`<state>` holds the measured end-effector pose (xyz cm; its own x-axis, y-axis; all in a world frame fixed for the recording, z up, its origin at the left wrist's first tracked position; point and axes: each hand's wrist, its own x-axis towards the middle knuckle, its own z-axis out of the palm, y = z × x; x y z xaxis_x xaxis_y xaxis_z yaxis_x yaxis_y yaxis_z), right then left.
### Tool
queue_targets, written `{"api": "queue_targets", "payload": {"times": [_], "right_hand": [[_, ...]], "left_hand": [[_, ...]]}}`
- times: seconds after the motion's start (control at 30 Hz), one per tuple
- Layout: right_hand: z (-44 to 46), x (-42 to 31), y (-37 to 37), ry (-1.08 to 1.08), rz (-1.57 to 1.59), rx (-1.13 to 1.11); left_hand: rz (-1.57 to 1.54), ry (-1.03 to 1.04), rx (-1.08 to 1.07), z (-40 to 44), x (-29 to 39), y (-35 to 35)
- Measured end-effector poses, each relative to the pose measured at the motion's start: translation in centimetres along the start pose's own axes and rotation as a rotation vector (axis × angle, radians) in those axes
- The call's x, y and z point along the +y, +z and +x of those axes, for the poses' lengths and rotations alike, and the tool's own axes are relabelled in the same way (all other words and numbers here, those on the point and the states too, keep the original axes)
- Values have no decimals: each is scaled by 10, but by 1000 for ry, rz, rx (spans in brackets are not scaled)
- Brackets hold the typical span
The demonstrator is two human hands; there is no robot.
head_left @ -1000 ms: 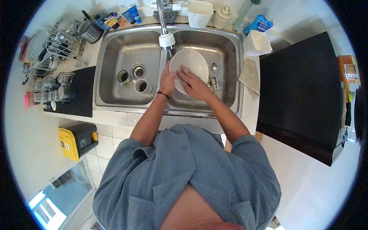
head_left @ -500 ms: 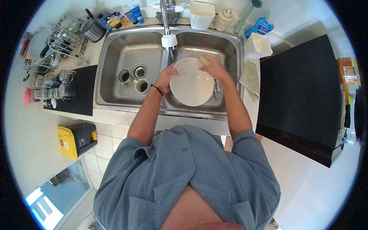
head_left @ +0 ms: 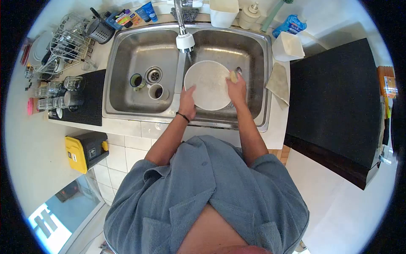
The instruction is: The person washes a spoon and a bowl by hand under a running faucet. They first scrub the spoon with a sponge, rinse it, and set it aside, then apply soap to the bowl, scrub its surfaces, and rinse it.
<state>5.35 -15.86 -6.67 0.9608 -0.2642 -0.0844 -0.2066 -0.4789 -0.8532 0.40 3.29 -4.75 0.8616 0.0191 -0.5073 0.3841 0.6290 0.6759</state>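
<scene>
A round white plate (head_left: 206,85) is held over the right sink basin, its face toward me. My left hand (head_left: 187,103) grips the lower left rim, thumb on the face and the other fingers hidden behind. At the right rim, my right hand (head_left: 237,89) is closed around a small yellowish sponge (head_left: 233,76), pressed against the plate's edge. Just beyond that hand a spoon (head_left: 239,70) shows in the basin. A white mug (head_left: 165,94) and a greenish cup (head_left: 136,81) stand in the left basin.
The faucet head (head_left: 185,42) hangs above the sink divider. A dish rack (head_left: 69,46) and several glasses on a black mat (head_left: 94,99) are at left. A cloth (head_left: 278,84) and a white container (head_left: 288,47) lie right of the sink, beside a large black panel (head_left: 334,101).
The plate has shifted slightly up and left. My right hand with the sponge has moved from the top rim down to the right rim, while my left hand has slid lower along the left rim.
</scene>
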Motion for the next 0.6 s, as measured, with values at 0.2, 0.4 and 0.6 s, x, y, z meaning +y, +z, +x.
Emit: {"api": "queue_targets", "payload": {"times": [0.2, 0.4, 0.6], "right_hand": [[19, -87, -46, 3, -61, -270], [62, -86, -43, -98, 148, -685], [22, -57, -26, 473, 680, -205]], "left_hand": [[150, -80, -203, 9, 46, 0], [271, -342, -312, 17, 90, 26], [-29, -147, -181, 21, 54, 13]]}}
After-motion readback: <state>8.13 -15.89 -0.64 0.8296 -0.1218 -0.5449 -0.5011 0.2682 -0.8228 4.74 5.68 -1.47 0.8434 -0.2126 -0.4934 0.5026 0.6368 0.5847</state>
